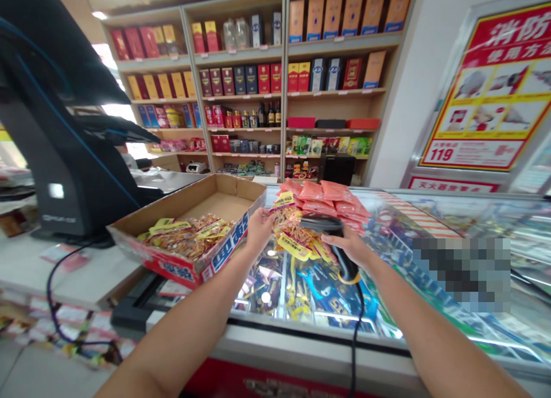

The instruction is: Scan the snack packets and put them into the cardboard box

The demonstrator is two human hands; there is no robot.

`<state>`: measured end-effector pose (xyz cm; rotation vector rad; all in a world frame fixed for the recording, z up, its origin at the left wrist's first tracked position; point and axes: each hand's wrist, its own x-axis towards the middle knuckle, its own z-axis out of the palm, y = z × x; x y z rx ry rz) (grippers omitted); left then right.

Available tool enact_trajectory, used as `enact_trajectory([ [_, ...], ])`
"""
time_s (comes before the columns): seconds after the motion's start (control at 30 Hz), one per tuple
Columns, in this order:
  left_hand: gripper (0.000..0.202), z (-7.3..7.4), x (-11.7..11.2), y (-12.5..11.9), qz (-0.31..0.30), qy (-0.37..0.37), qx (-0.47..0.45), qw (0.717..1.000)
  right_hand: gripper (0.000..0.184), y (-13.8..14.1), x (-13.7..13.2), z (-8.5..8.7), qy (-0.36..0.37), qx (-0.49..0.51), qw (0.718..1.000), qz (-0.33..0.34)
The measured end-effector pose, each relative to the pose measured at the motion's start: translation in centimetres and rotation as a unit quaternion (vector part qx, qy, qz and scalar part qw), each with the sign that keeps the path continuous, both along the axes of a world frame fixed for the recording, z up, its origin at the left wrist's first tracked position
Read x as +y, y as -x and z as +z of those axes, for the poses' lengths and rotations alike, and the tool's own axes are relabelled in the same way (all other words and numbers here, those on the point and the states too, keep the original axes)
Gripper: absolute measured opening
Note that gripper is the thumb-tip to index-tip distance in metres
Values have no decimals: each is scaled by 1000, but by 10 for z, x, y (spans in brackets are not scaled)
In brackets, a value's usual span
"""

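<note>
My left hand (259, 228) grips a small snack packet (284, 207) with a yellow label by its left edge. In my right hand (350, 246) is a black barcode scanner (327, 224), its head pointing left at the packet and its cable hanging down over the front edge. Below the packet, several more yellow-labelled snack packets (297, 243) lie on the glass freezer top. Left of my left hand stands an open cardboard box (226, 191) with similar packets (189, 234) inside. Pink-red packets (329, 197) are piled just behind the scanner.
A black checkout terminal (64, 157) stands at left on a white counter (99, 277). Frozen goods show through the glass lid (271, 300). Shelves (241, 53) of boxes and bottles line the back wall, with a red-and-yellow poster (491, 93) at right.
</note>
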<state>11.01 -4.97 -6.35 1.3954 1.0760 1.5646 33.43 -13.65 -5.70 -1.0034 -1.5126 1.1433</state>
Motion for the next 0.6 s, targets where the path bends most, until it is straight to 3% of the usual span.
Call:
enact_trajectory([
  [0.6,16,-10,8,1,-12,-11,-33,999,27,0,-5,6,24,11,1000,-13],
])
